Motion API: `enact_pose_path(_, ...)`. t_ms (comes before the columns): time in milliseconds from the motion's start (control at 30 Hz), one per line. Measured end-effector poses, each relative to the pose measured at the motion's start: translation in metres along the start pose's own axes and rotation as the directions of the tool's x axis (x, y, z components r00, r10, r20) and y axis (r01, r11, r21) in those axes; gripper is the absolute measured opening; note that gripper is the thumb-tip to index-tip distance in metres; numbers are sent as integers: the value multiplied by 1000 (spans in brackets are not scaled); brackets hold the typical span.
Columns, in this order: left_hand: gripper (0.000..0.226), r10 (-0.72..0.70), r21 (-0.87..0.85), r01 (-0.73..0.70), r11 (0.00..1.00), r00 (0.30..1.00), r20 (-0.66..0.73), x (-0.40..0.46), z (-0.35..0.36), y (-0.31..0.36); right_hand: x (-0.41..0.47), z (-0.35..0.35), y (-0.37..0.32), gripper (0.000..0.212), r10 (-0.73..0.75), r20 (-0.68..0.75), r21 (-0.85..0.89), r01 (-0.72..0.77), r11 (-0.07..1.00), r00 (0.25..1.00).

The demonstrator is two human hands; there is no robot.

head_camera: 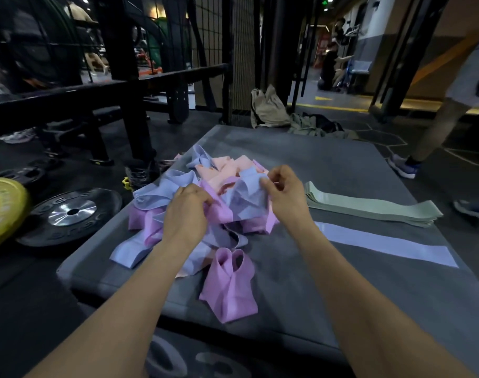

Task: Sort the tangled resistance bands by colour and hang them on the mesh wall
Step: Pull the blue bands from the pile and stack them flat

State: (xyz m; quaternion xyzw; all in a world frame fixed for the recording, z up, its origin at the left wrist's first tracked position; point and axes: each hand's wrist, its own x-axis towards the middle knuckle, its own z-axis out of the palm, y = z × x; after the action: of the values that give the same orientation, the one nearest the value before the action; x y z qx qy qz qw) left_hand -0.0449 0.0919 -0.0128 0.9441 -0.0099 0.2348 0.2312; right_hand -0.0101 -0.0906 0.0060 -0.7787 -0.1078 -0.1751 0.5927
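Bands are still mostly one soft crumpled heap (205, 203) mid-frame on the grey mat (342, 296), and I've got my right hand (286, 193) pinched shut on a blue band (250, 196) at its upper right edge while my left hand (186, 214) is closed on a pink-purple band (219, 211) just left of it. Blue one's loose length runs left from my right fingers toward the left hand, so I reckon pulling rightward frees it, toward the flat blue strip (382, 242) and stacked green bands (369, 208); mesh wall (208, 31) is way up top.
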Motion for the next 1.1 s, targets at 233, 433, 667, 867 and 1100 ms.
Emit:
enact_pose_path(233,33,117,-295,-125,947,992,-46,2,3,34,-4,-7,-5,22,7,39,84,-11,996,999)
enact_pose_path(433,6,-18,-517,-29,855,996,-85,8,6,55,-6,-20,-12,17,20,93,217,-40,975,995)
enact_pose_path(667,19,-203,-765,210,609,974,106,8,11,61,-15,-27,2,22,155,225,169,-195,966,962)
enact_pose_path(867,17,-234,-878,253,406,958,168,8,9,70,-17,-26,3,32,175,249,14,-185,983,952)
enact_pose_path(1100,15,-253,-895,268,358,950,183,10,14,61,-20,-30,28,40,363,284,-489,-192,851,887)
